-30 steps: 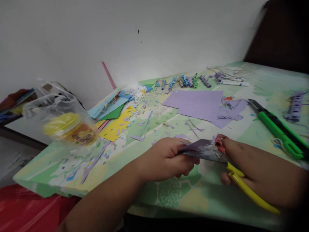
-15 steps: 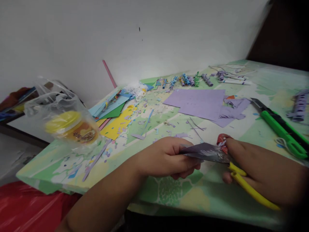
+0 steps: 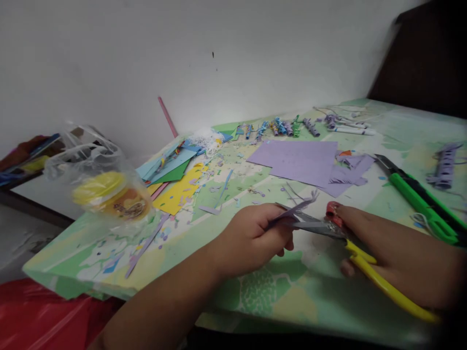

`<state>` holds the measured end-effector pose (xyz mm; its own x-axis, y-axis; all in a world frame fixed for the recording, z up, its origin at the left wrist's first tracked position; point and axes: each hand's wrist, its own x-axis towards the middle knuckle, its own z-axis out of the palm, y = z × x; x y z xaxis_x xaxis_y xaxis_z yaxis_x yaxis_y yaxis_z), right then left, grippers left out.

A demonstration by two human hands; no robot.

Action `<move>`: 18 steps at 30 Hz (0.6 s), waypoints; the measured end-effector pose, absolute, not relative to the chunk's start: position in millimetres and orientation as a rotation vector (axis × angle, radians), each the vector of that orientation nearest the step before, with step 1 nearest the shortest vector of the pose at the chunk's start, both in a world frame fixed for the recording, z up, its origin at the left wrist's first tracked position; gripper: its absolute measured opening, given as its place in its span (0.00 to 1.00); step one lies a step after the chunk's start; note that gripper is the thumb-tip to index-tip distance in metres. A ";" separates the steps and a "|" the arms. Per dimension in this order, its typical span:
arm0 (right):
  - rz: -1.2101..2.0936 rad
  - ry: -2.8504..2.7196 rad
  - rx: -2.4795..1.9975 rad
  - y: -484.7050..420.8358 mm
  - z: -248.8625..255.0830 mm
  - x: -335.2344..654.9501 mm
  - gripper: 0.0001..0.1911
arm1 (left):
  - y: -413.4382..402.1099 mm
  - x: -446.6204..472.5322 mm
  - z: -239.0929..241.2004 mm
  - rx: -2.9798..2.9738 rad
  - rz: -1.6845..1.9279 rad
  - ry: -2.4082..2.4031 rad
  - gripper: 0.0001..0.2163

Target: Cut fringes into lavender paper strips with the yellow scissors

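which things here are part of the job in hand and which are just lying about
In hand:
- fringed purple paper piece, in the left hand
- yellow-handled scissors, in the right hand

Lying about, seemingly not in use now:
- purple sheets, though colour suggests a link
- green box cutter
- yellow sheet
- yellow-lidded cup

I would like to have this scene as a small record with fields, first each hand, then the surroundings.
Left hand: holds a fringed purple paper piece
Right hand: grips yellow-handled scissors, blades by the paper
Middle: purple sheets
Right side: green cutter
Left side: yellow-lidded cup in a clear bag
Back: small coloured paper rolls
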<state>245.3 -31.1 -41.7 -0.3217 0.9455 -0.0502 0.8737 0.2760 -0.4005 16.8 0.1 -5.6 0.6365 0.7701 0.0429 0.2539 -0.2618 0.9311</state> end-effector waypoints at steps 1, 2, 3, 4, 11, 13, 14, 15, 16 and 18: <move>0.536 -2.349 -1.683 -30.5 -41.7 245.1 0.24 | 0.3 16.5 -5.9 1.874 0.635 0.839 0.09; 0.531 -2.348 -1.676 -29.8 -42.0 245.0 0.23 | 0.4 16.3 -6.3 1.916 0.649 0.852 0.09; 0.530 -2.348 -1.667 -29.1 -42.4 245.0 0.23 | 0.6 16.1 -6.7 1.945 0.661 0.861 0.09; 0.531 -2.348 -1.661 -28.4 -42.9 245.1 0.23 | 0.8 15.9 -7.1 1.966 0.672 0.868 0.09; 0.521 -2.340 -1.606 -28.7 -45.7 246.4 0.23 | 1.0 17.8 -6.6 2.129 0.662 0.872 0.08; 0.517 -2.330 -1.586 -29.8 -46.0 246.3 0.23 | 0.6 18.6 -6.7 2.134 0.662 0.852 0.08; 0.526 -2.332 -1.585 -30.3 -46.0 246.1 0.23 | 0.5 18.9 -6.8 2.127 0.663 0.844 0.09; 0.531 -2.337 -1.588 -30.6 -45.8 245.9 0.24 | 0.4 19.1 -7.0 2.122 0.666 0.836 0.09; 0.536 -2.346 -1.590 -30.8 -45.7 245.7 0.24 | 0.3 19.3 -7.2 2.122 0.668 0.827 0.09; 0.528 -2.356 -1.597 -30.9 -46.1 245.9 0.24 | 0.2 19.6 -7.4 2.143 0.679 0.800 0.09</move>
<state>245.9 -30.9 -46.1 -0.3703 0.9289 0.0009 0.8398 0.3352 -0.4270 19.6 0.2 -7.4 0.6654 0.7158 0.2119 0.3253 -0.5335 0.7808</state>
